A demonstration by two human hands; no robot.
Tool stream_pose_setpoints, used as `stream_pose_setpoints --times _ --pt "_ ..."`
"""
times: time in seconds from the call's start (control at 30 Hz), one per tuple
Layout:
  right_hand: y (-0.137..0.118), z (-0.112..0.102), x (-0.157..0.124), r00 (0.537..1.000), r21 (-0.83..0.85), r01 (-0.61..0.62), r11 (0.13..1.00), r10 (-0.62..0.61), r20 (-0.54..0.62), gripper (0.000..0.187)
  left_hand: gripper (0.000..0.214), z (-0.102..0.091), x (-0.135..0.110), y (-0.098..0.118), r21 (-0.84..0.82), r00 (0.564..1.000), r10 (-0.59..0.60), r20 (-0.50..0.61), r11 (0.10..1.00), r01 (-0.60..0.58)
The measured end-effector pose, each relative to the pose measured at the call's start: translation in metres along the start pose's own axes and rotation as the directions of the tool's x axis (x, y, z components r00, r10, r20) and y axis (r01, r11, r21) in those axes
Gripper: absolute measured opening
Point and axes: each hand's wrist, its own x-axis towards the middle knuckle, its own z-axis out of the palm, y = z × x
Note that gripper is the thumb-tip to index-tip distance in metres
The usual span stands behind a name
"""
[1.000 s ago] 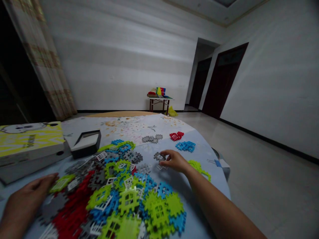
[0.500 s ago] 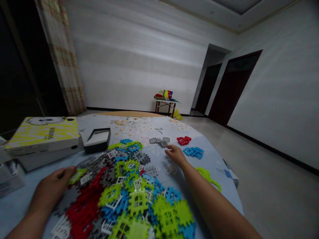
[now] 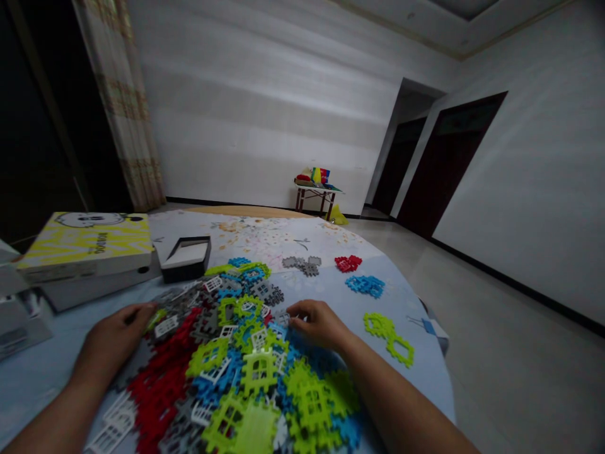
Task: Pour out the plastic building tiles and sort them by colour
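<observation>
A large pile of interlocking plastic building pieces (image 3: 246, 353) lies before me in green, blue, red, grey and white. At the pile's left edge my left hand (image 3: 113, 337) rests with its fingers curled together, the tips on a green piece (image 3: 158, 317). My right hand (image 3: 319, 323) is low at the pile's right side, thumb and forefinger closing at a small grey piece (image 3: 282, 317). The palm hides what lies under it. White window-shaped pieces (image 3: 167, 326) are scattered over the pile.
Beyond the pile sit separate groups of grey pieces (image 3: 305, 265), red pieces (image 3: 348, 263), blue pieces (image 3: 366, 285) and green pieces (image 3: 388, 337). A yellow-and-white box (image 3: 89, 243) and a black open box lid (image 3: 186, 268) stand at the left on the cloth-covered round table.
My right hand has moved from beside the separate grey pieces back toward me, down to the pile's right side. The left hand stays by the green piece. The view has shifted slightly.
</observation>
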Motion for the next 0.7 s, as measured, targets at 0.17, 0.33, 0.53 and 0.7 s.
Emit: stream_pose_setpoints --times 0.17,0.33,0.53,0.7 --pt "-0.021 0.006 -0.008 0.985 -0.032 0.149 0.988 -0.146 0.096 0.028 0.047 -0.003 -0.007 0.013 -0.014 0.999 -0.008 0.033 1.000 0.009" --pt "-0.028 0.008 -0.009 0.972 -0.069 0.203 0.977 -0.193 0.132 0.030 0.048 -0.004 -0.008 0.014 -0.026 0.999 -0.013 0.039 1.000 0.014" --pt "-0.020 0.004 -0.006 0.987 -0.044 0.152 0.987 -0.149 0.060 0.019 0.048 -0.002 -0.006 0.010 -0.033 0.999 -0.004 0.038 0.999 0.005" --pt "-0.008 -0.003 0.000 0.996 0.145 -0.020 0.989 0.032 -0.081 0.019 0.049 -0.001 -0.004 0.009 -0.014 0.999 -0.006 0.043 1.000 0.007"
